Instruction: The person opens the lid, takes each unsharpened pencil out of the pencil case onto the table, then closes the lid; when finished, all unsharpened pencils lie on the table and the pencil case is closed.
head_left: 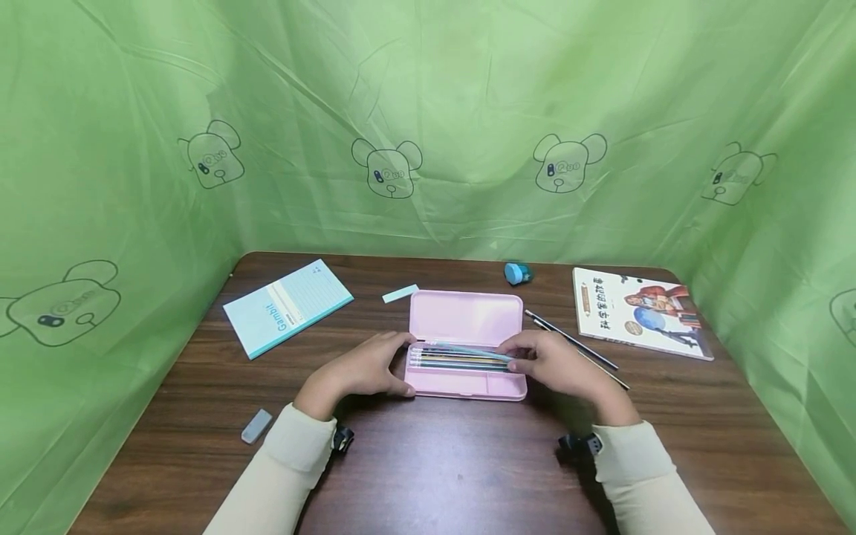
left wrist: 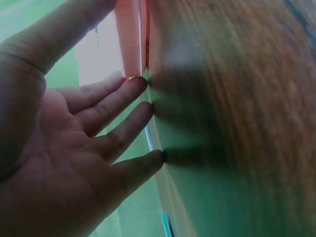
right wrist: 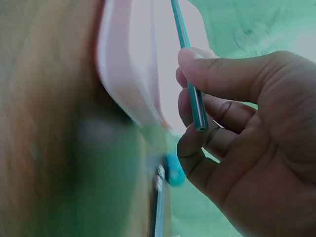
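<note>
A pink pencil case [head_left: 441,383] lies unfolded in the middle of the table, its lid [head_left: 466,316] tipped back. Several pencils [head_left: 461,364] lie side by side inside it. My right hand [head_left: 551,362] pinches a teal striped pencil [right wrist: 198,108] between thumb and fingers, over the right part of the case; its flat end points toward the palm in the right wrist view. At the case's left end is my left hand [head_left: 368,365], thumb by the front corner and fingertips at the hinge side. Its fingers are spread and fairly straight in the left wrist view.
Two dark pencils [head_left: 582,344] lie right of the case, near a picture-covered book [head_left: 642,312]. Behind stand a blue sharpener-like item [head_left: 517,273] and a pale strip [head_left: 400,293]. A light-blue notebook [head_left: 287,306] and a grey eraser [head_left: 257,426] are on the left. Green cloth [head_left: 455,111] surrounds the table.
</note>
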A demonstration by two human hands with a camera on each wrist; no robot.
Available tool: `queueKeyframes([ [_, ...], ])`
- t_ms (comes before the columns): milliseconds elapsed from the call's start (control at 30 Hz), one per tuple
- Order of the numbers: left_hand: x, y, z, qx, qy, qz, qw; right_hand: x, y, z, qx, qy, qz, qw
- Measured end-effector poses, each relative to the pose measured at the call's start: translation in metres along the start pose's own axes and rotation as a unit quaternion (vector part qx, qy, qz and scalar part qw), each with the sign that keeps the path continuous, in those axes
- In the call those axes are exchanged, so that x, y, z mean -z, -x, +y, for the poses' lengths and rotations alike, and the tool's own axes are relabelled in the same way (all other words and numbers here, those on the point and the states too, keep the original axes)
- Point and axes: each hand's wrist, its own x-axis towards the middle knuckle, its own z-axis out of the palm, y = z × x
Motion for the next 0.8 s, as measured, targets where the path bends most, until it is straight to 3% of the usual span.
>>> queueKeyframes([
  [200,0.0,0.0,0.0,0.005,0.001,0.001,1.0,0.034,0.026,0.021,-0.041,-0.022,0.045,0.998],
  [400,0.003,0.002,-0.001,0.008,-0.002,0.001,1.0,0.06,0.061,0.058,-0.094,0.009,0.107,0.99],
  [567,0.004,0.001,0.0,0.006,-0.004,-0.001,1.0,0.063,0.081,0.087,-0.135,0.028,0.13,0.982],
  [800,0.001,-0.001,0.003,0.002,0.001,-0.004,1.0,0.059,0.081,0.106,-0.127,0.07,0.132,0.981],
])
